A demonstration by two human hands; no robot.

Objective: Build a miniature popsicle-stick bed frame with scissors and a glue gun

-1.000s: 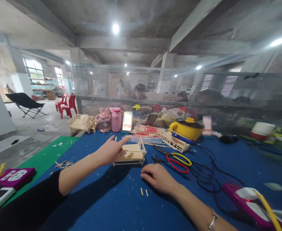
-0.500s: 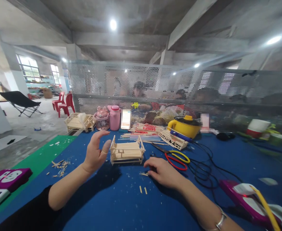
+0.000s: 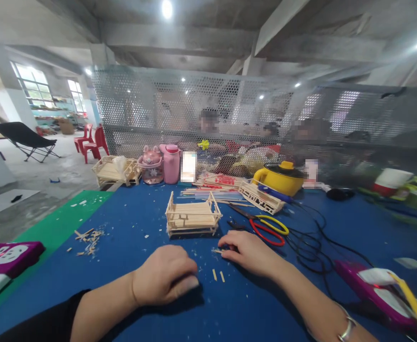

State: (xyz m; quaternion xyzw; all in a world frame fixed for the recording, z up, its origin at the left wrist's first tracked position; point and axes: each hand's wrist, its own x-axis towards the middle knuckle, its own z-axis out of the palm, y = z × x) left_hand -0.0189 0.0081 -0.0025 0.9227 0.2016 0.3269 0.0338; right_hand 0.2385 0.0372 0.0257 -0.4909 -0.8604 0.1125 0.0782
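Observation:
A small model bed (image 3: 193, 217), built of pale wooden sticks, stands upright on the blue table covering. In front of it my left hand (image 3: 165, 275) hovers low with its fingers curled in and nothing visible in them. To the bed's right front, my right hand (image 3: 247, 251) rests on the table, thumb and fingers closed around the end of a short wooden strip (image 3: 218, 251); the fingertips partly hide it. Two more short strips (image 3: 214, 274) lie between my hands. Scissors (image 3: 270, 230) with red and yellow handles lie beyond my right hand.
At the back are a second stick model (image 3: 114, 171), a pink bottle (image 3: 172, 166), bundled sticks (image 3: 222, 180), another stick frame (image 3: 261, 195) and a yellow pot (image 3: 287, 180). Black cables (image 3: 304, 242) coil at right near a purple device (image 3: 368, 289). Wood scraps (image 3: 89, 241) lie left.
My left hand has come down and right from beside the model bed, its spread fingers now curled. My right hand stays at the strip. The view has shifted slightly.

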